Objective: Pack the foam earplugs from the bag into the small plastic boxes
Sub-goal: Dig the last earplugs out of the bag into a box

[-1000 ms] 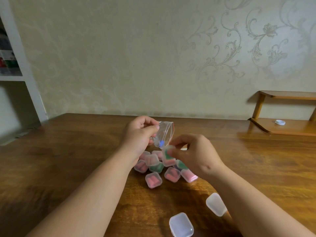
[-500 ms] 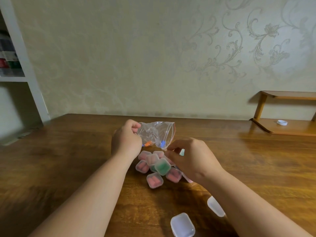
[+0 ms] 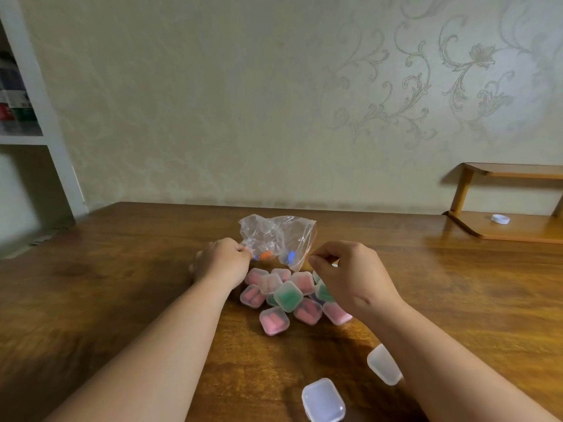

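Observation:
My left hand (image 3: 222,263) grips the lower left corner of a clear plastic bag (image 3: 277,234), which stands up from the wooden table (image 3: 122,284). An orange earplug (image 3: 266,255) and a blue earplug (image 3: 291,256) show through the bag's bottom. My right hand (image 3: 350,275) hovers with curled fingers beside the bag's red-edged right side; nothing shows between its fingers, and I cannot tell if the thumb touches the bag. Under both hands lies a pile of closed small boxes, most pink (image 3: 273,320), one green box (image 3: 288,296) on top.
Two empty clear boxes lie near the table's front, one (image 3: 323,400) between my forearms and one (image 3: 384,365) partly under my right forearm. A low wooden shelf (image 3: 518,234) with a white cap (image 3: 500,219) stands at the back right. A white bookshelf (image 3: 45,117) is on the left.
My right hand set the green box it held onto the pile and rose toward the bag. My left hand moved left and down, and the bag spread out wider.

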{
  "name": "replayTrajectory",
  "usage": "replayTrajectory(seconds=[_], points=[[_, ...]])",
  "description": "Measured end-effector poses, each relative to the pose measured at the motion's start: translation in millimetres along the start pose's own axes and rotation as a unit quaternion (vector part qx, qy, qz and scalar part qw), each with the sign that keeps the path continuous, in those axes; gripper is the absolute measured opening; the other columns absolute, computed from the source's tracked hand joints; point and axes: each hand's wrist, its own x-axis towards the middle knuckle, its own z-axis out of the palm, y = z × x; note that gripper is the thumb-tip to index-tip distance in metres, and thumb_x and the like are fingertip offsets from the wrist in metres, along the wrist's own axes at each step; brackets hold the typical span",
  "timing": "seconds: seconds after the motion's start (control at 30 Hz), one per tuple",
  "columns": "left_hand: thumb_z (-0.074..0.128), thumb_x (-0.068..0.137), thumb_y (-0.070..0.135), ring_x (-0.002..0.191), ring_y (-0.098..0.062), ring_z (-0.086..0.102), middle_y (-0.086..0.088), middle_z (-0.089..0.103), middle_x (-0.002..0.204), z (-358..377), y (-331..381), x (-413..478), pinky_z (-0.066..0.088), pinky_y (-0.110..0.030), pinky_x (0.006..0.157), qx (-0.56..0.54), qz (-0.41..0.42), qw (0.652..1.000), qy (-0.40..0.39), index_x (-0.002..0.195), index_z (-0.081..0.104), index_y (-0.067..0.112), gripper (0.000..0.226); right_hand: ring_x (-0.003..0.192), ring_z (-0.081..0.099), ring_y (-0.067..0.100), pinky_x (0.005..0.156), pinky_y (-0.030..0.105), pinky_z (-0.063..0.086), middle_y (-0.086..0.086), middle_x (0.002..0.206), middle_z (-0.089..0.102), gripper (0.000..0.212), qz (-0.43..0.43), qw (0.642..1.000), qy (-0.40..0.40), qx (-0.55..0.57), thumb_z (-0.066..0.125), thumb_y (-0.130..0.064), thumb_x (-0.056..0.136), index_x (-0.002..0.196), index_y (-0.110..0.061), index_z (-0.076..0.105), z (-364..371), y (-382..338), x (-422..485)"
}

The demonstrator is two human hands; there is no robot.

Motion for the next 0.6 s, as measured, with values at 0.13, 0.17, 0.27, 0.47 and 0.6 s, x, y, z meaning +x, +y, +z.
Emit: replayTrajectory(seconds=[0.13, 0.17, 0.27, 0.47, 0.6], points=[[0.058, 0.099, 0.029, 0.095, -0.019, 0.059, 0.004, 0.062, 0.102, -5, 6, -6, 0.052, -0.037, 0.079, -0.267, -0.004, 0.964, 0.001, 0.111, 0.066, 0.02, 0.018, 0.082, 0.059, 0.003, 0.071, 0.019, 0.05, -0.016, 0.091, 0.067, 0.018, 0.011, 1.0, 0.011, 0.016, 0.056, -0.023, 0.095, 0.101, -0.028, 0.072, 1, 4, 2], [0.058, 0.098, 0.027, 0.096, -0.019, 0.061, 0.002, 0.063, 0.101, -5, 7, -6, 0.055, -0.04, 0.083, -0.317, -0.014, 0.948, -0.007, 0.112, 0.066, 0.018, 0.018, 0.083, 0.059, 0.003, 0.071, 0.018, 0.048, -0.016, 0.091, 0.066, 0.018, 0.013, 1.0, 0.012, 0.019, 0.056, -0.023, 0.095, 0.101, -0.028, 0.072, 2, 5, 3], [0.061, 0.097, 0.018, 0.097, -0.023, 0.068, -0.008, 0.068, 0.102, -8, 13, -9, 0.059, -0.043, 0.088, -0.458, -0.051, 0.885, -0.056, 0.116, 0.064, 0.011, 0.02, 0.088, 0.059, 0.005, 0.073, 0.02, 0.045, -0.015, 0.095, 0.066, 0.018, 0.02, 0.999, 0.034, 0.026, 0.056, -0.023, 0.095, 0.103, -0.028, 0.071, 1, 8, 5], [0.063, 0.094, 0.007, 0.093, -0.026, 0.071, -0.015, 0.07, 0.097, -16, 22, -17, 0.061, -0.039, 0.082, -0.526, -0.047, 0.845, -0.088, 0.107, 0.066, 0.003, 0.013, 0.094, 0.056, 0.007, 0.078, 0.023, 0.045, -0.011, 0.109, 0.06, 0.025, 0.015, 0.992, 0.087, 0.09, 0.051, -0.031, 0.097, 0.118, -0.034, 0.066, -4, 7, 6], [0.059, 0.094, -0.001, 0.083, -0.025, 0.071, -0.017, 0.07, 0.09, -21, 28, -26, 0.06, -0.037, 0.076, -0.542, -0.028, 0.833, -0.109, 0.096, 0.064, 0.002, 0.006, 0.1, 0.059, 0.008, 0.082, 0.026, 0.049, -0.015, 0.109, 0.061, 0.029, 0.03, 0.991, 0.069, 0.11, 0.05, -0.035, 0.097, 0.123, -0.036, 0.063, -2, 7, 6]])
